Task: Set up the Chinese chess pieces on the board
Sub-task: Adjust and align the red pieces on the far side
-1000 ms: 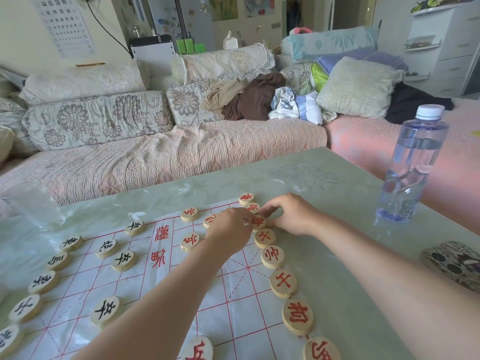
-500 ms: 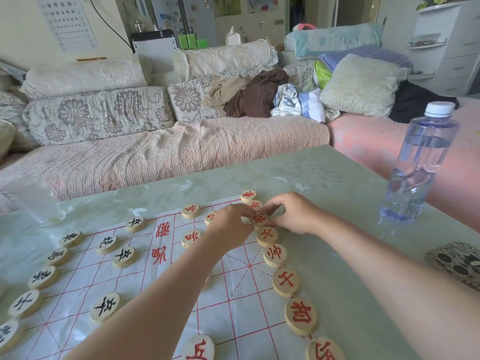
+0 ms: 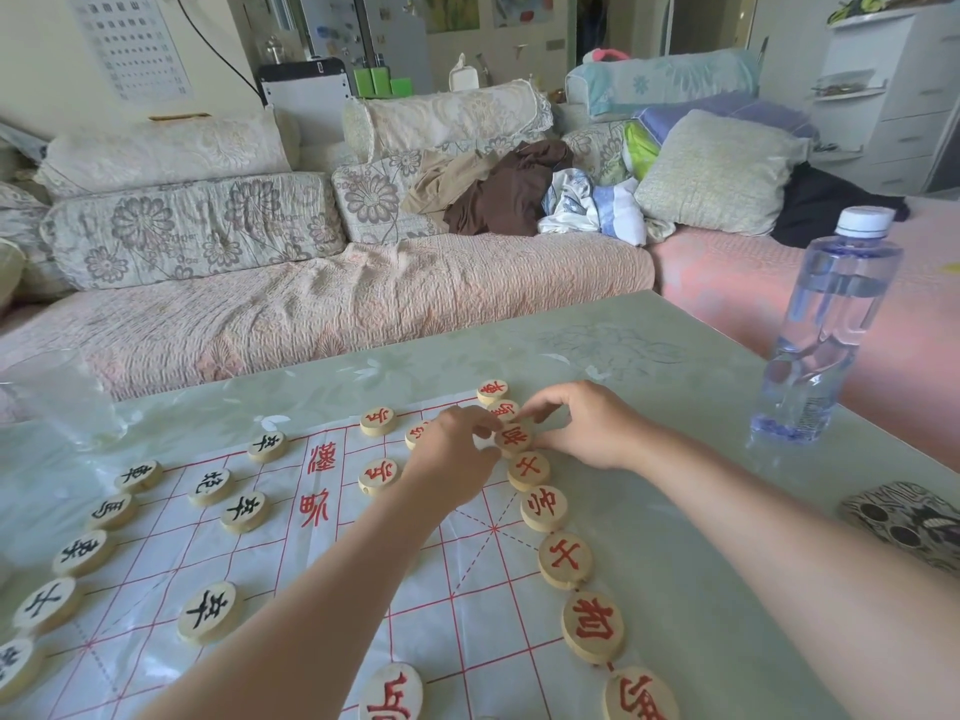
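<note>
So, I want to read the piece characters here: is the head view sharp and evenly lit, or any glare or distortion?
Head view: soft daylight, characters legible; wide-angle stretch enlarges the bottom pieces; a pale sheen on the table near the water bottle; left-edge glass smeared.

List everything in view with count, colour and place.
board: one, white with red lines, on the table
red pieces: twelve showing, pale wood with red marks, on the board's right half
black pieces: nine showing, pale wood with black marks, on the board's left half
table: one, pale green, under the board
bottle: one, clear with a white cap, upright at the table's right
glass: one, clear, at the table's far left
patterned object: one, black and white, at the table's right edge
sofa: one, pink cover, behind the table
cushions: several, floral, on the sofa
left hand: fingertips at one red piece, grip hidden
right hand: pinches that piece
</note>
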Demonstrator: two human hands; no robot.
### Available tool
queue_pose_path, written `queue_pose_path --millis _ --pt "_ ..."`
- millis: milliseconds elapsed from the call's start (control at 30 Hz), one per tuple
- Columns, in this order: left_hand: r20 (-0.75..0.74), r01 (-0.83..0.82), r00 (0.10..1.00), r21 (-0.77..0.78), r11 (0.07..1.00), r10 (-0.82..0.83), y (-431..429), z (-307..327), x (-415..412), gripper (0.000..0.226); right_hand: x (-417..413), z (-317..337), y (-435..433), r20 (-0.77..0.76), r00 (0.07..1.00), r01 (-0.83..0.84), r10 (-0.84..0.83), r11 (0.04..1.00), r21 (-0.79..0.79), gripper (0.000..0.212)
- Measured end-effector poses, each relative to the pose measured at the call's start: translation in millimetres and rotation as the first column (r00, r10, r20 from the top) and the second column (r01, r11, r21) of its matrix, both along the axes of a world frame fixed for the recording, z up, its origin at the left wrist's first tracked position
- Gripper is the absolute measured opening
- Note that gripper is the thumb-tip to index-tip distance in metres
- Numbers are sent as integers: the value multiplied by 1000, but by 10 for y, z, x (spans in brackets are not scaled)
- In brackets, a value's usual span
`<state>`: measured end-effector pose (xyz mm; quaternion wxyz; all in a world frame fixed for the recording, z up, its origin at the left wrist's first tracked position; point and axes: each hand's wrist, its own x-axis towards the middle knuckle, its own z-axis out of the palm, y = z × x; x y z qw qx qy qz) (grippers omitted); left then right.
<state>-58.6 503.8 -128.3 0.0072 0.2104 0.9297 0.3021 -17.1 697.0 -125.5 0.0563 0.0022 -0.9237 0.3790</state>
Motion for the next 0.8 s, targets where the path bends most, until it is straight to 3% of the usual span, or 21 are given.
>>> queue_pose_path --millis 300,633,800 --pt "-27 62 998 -34 998 -63 -77 -34 294 23 210 63 1 111 994 -22 19 999 28 8" --pt "26 38 999 13 999 -38 -61 -18 394 23 232 61 12 173 985 -37 27 998 50 15" --pt "4 4 1000 -1 1000 -4 -63 -15 426 25 276 52 16 105 994 -47 42 998 45 23"
